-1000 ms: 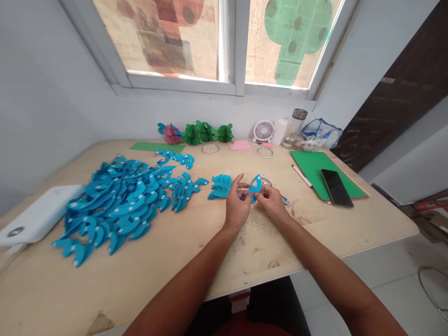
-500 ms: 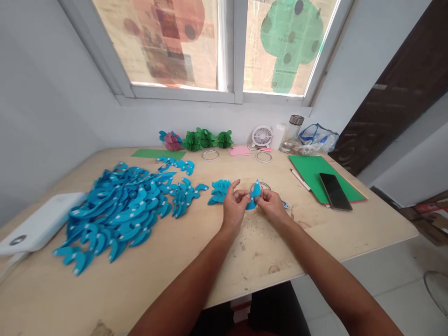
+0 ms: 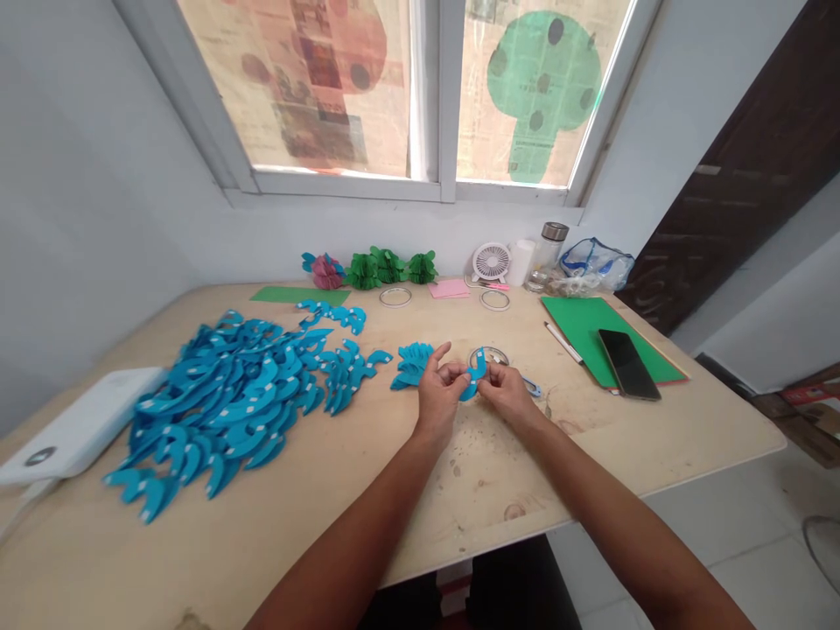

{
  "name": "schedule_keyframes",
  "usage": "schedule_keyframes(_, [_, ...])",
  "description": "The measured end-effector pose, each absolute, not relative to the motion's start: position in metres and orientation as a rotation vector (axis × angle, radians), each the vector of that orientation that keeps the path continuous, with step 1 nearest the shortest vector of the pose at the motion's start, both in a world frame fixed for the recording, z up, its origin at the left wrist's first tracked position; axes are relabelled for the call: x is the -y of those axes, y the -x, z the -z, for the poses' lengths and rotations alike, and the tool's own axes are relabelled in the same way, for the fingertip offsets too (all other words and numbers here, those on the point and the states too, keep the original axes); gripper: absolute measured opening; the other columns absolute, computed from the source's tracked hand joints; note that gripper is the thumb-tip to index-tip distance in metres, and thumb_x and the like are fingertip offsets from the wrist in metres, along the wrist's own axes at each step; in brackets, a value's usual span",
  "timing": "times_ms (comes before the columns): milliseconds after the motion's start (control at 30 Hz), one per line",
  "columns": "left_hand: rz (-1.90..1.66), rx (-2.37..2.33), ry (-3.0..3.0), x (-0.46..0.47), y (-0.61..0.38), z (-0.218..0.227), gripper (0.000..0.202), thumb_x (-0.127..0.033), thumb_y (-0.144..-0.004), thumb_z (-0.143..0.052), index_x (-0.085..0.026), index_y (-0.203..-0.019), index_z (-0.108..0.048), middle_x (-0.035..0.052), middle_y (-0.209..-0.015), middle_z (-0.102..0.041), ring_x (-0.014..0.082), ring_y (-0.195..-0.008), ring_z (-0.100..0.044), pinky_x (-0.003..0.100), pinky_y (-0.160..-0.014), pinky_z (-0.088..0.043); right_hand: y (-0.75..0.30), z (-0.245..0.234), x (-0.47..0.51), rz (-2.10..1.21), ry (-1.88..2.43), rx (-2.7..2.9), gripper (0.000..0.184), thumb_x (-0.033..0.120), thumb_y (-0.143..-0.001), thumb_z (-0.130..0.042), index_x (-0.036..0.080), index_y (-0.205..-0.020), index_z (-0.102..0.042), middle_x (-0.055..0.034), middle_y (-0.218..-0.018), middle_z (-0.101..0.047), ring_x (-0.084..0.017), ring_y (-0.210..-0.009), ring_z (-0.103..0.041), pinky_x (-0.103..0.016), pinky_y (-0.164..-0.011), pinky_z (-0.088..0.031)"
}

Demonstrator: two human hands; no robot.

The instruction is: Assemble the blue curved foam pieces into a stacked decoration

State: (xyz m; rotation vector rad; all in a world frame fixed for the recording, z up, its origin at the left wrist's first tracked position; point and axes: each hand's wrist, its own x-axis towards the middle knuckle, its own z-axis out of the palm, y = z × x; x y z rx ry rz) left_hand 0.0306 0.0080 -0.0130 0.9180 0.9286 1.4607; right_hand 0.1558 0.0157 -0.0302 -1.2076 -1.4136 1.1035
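Between my two hands is a small curved blue paper piece [image 3: 473, 378] with white squares on it. My left hand [image 3: 441, 390] pinches its left side between thumb and fingertips, with the index finger raised. The fingertips of my right hand [image 3: 509, 393] close on its right side. Just left of my left hand sits a fanned stack of blue paper [image 3: 412, 364]. A large heap of similar blue paper pieces [image 3: 242, 385] with white squares covers the left of the table. Behind my right hand lies a roll of tape [image 3: 497, 353], partly hidden.
On the right of the table [image 3: 715, 433] lie a phone [image 3: 628, 363], green sheets [image 3: 577, 325] and a pen [image 3: 563, 342]. A power bank [image 3: 85, 424] lies at the left. Green paper ornaments [image 3: 387, 266], a small fan [image 3: 491, 262] and a glass bottle [image 3: 548, 254] line the wall.
The blue paper piece has turned between my fingers, so its curved shape and white squares show more. Both hands keep their grip in nearly the same place. The view has tilted slightly upward.
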Motion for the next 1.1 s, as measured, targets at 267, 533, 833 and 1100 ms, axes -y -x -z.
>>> schedule_keyframes(267, [-1.516,-0.97,-0.995,-0.009,-0.03,0.014,0.064,-0.018,-0.064,-0.066,-0.017,-0.125,-0.045,-0.0019,-0.07,-0.062,0.0106,-0.066,-0.059,0.024,-0.067,-0.046,-0.156,0.023,-0.013,-1.098,1.183,1.431,0.02,0.034,-0.069,-0.056,0.018,-0.058,-0.049,0.0056,-0.05,-0.041,-0.008,-0.047,-0.034,-0.022,-0.046,-0.026])
schedule_keyframes(533, [-1.457,-0.949,-1.087,-0.009,-0.031,0.017,0.066,-0.016,-0.064,-0.065,-0.019,-0.126,-0.043,-0.0023,-0.072,-0.06,0.0114,-0.07,-0.059,0.025,-0.07,-0.046,-0.158,0.018,-0.014,-1.038,1.197,1.246,0.036,0.052,-0.073,-0.057,0.017,-0.062,-0.054,0.0032,-0.052,-0.045,-0.01,-0.048,-0.038,-0.023,-0.047,-0.029])
schedule_keyframes(833, [-1.304,-0.887,-1.088,-0.007,-0.031,0.018,0.073,-0.026,-0.066,-0.069,-0.022,-0.132,-0.036,-0.0038,-0.068,-0.055,0.009,-0.059,-0.051,0.02,-0.056,-0.04,-0.157,0.019,-0.011,-0.989,1.253,1.214,0.029,0.045,-0.071,-0.059,0.017,-0.064,-0.055,0.0051,-0.051,-0.037,-0.009,-0.048,-0.031,-0.023,-0.046,-0.024])
schedule_keyframes(1100, [-1.215,-0.903,-1.16,-0.009,-0.026,0.017,0.074,-0.024,-0.071,-0.067,-0.025,-0.136,-0.032,-0.0023,-0.071,-0.055,0.0092,-0.06,-0.047,0.021,-0.056,-0.038,-0.163,0.001,-0.007,-1.102,1.314,1.085,0.03,0.046,-0.07,-0.059,0.016,-0.066,-0.057,0.0032,-0.055,-0.044,-0.01,-0.051,-0.036,-0.022,-0.048,-0.029])
